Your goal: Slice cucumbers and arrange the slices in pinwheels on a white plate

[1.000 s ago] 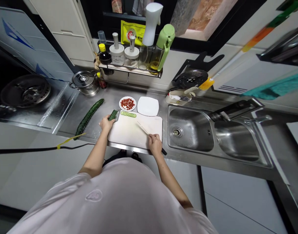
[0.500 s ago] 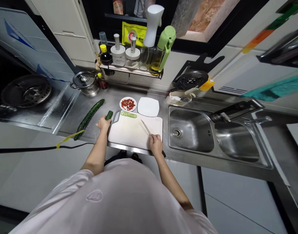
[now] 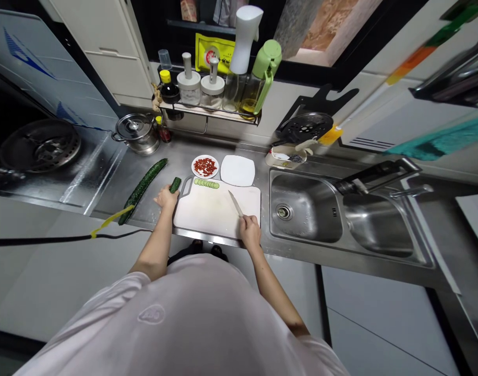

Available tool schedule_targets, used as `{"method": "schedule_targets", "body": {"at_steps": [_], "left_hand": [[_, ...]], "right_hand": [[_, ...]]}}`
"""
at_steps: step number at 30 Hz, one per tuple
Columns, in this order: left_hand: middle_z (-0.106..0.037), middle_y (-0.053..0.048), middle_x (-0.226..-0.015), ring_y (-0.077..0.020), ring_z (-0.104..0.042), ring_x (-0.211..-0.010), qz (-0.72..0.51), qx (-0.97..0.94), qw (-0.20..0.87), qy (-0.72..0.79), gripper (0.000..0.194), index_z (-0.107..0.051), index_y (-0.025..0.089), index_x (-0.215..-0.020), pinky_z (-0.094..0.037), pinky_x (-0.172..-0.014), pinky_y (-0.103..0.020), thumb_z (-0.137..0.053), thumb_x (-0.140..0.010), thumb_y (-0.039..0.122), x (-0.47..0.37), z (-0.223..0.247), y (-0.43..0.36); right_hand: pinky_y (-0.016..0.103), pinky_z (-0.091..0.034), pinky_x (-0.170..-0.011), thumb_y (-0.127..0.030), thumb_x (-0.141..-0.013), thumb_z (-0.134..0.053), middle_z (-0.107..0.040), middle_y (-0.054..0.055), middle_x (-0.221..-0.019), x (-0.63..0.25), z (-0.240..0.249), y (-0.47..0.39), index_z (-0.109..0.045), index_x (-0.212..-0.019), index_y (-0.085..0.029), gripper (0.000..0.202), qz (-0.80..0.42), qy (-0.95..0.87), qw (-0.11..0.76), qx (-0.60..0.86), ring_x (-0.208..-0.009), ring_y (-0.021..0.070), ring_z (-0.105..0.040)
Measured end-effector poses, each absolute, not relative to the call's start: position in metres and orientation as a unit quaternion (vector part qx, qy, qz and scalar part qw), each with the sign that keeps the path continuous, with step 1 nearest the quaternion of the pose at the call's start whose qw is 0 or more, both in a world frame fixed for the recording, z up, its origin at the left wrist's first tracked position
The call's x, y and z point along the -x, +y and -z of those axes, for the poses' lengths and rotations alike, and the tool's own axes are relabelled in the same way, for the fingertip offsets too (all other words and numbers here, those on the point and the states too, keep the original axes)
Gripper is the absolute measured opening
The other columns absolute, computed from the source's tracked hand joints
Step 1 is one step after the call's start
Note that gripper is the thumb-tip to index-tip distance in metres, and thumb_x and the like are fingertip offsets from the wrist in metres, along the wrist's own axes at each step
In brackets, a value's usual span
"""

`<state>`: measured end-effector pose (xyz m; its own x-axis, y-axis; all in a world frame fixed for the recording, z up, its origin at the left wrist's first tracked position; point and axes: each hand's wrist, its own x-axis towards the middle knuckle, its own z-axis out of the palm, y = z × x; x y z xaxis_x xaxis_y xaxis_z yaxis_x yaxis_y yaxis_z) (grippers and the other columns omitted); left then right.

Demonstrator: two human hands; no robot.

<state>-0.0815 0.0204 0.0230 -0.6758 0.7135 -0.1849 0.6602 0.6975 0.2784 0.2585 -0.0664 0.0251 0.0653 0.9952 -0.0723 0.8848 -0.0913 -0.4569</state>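
Observation:
My left hand [image 3: 166, 199] is closed around a short piece of cucumber [image 3: 175, 184] on the steel counter, just left of the cutting board's grey handle. In my right hand [image 3: 250, 230] is a kitchen knife [image 3: 235, 203], its blade over the right half of the white cutting board [image 3: 207, 213] and pointing up and left. A row of cucumber slices [image 3: 206, 184] lies along the board's far left edge. Beyond the board are a white plate of chopped red pieces [image 3: 205, 166] and a bare white square plate [image 3: 238, 171]. A long whole cucumber [image 3: 143, 191] rests left of my left hand.
A double sink [image 3: 305, 206] with a faucet [image 3: 380, 177] is at the right. A lidded steel pot [image 3: 135, 133] stands at the back left, beside a stove with a dark wok [image 3: 39, 146]. Above the counter, a wall rack [image 3: 211, 113] carries jars and bottles. A black-yellow strap [image 3: 106, 224] crosses at left.
The knife's tip has swung slightly to the right, and its handle end is now hidden by my right hand. My left hand stays on the cucumber piece.

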Motion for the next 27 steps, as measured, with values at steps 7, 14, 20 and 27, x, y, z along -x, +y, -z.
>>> {"method": "schedule_targets", "body": {"at_steps": [7,14,20,27], "left_hand": [[-0.053,-0.013,-0.13,-0.0324,-0.047,-0.119,-0.136,-0.39,0.068,0.908,0.06,-0.047,0.028,-0.135,-0.032,-0.097,-0.049,-0.06,-0.08,0.048,0.072,-0.035,0.013],[-0.054,-0.012,-0.127,-0.0299,-0.045,-0.119,-0.17,-0.567,0.081,0.802,0.044,-0.053,0.026,-0.13,-0.031,-0.099,-0.042,-0.05,-0.089,0.038,0.019,-0.04,0.012],[-0.06,-0.011,-0.117,-0.0301,-0.049,-0.112,-0.143,-0.675,0.152,0.708,0.04,-0.057,0.025,-0.127,-0.033,-0.095,-0.043,-0.048,-0.089,0.035,-0.028,-0.022,0.042],[-0.059,-0.014,-0.114,-0.0315,-0.05,-0.11,-0.098,-0.703,0.14,0.69,0.037,-0.06,0.023,-0.124,-0.03,-0.094,-0.045,-0.043,-0.092,0.032,-0.044,-0.017,0.072]], "right_hand": [[0.023,-0.033,-0.069,-0.028,-0.098,-0.038,-0.061,0.006,-0.092,-0.264,-0.021,-0.064,-0.064,-0.099,-0.016,0.029,-0.18,-0.661,0.146,0.714,-0.08,0.0155,-0.053],[0.025,-0.034,-0.07,-0.029,-0.097,-0.034,-0.063,0.008,-0.09,-0.266,-0.017,-0.059,-0.061,-0.092,-0.015,0.031,-0.194,-0.652,0.15,0.717,-0.081,0.018,-0.055],[0.024,-0.034,-0.071,-0.028,-0.097,-0.036,-0.063,0.008,-0.092,-0.264,-0.02,-0.061,-0.061,-0.092,-0.015,0.028,-0.21,-0.652,0.133,0.716,-0.084,0.0176,-0.055],[0.024,-0.034,-0.071,-0.026,-0.097,-0.038,-0.063,0.007,-0.09,-0.265,-0.02,-0.068,-0.061,-0.09,-0.016,0.026,-0.212,-0.654,0.128,0.715,-0.083,0.0168,-0.056]]}}
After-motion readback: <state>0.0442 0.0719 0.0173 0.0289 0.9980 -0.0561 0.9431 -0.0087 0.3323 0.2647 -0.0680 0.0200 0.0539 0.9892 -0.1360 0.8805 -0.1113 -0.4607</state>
